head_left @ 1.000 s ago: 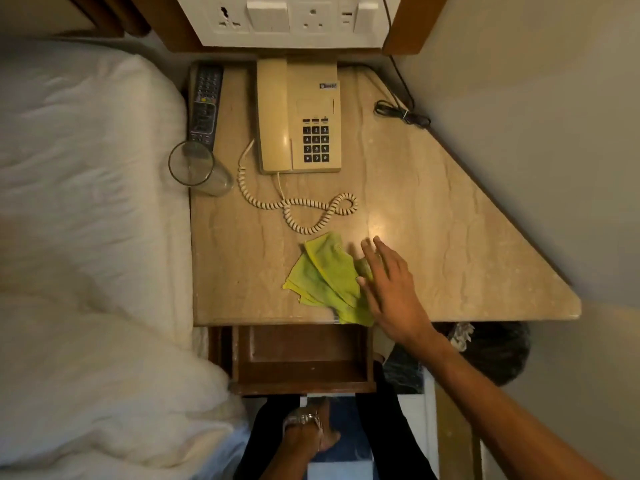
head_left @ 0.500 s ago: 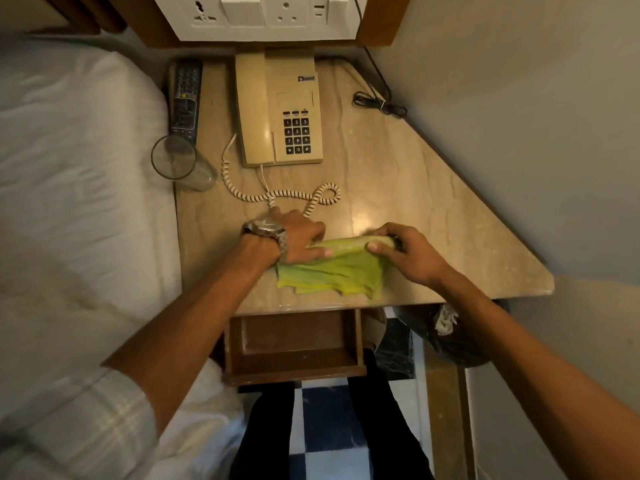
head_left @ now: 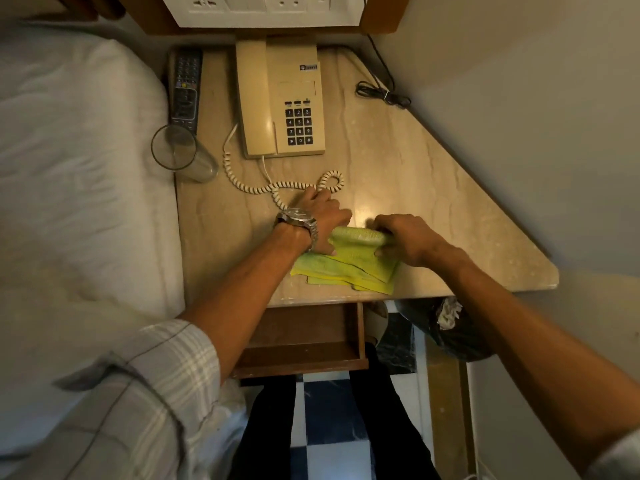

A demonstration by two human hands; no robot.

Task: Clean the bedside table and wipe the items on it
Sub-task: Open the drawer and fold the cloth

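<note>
A yellow-green cloth (head_left: 349,265) lies folded near the front edge of the beige marble bedside table (head_left: 433,188). My left hand (head_left: 323,220), with a watch on the wrist, grips the cloth's left end. My right hand (head_left: 405,237) grips its right end, and the far edge is rolled up between them. Behind the hands stand a beige telephone (head_left: 280,98) with its coiled cord (head_left: 277,185), a clear glass (head_left: 180,154) at the table's left edge, and a black remote (head_left: 185,88) at the back left.
A white bed (head_left: 79,174) presses against the table's left side. Below the tabletop a wooden drawer (head_left: 304,344) stands open. A black-lined bin (head_left: 446,330) sits under the right front corner. A black cable (head_left: 381,93) lies at the back right by the wall.
One second ago only my right hand lay on the cloth. My left hand came up from below and took the left end, and both hands have rolled the cloth's far edge.
</note>
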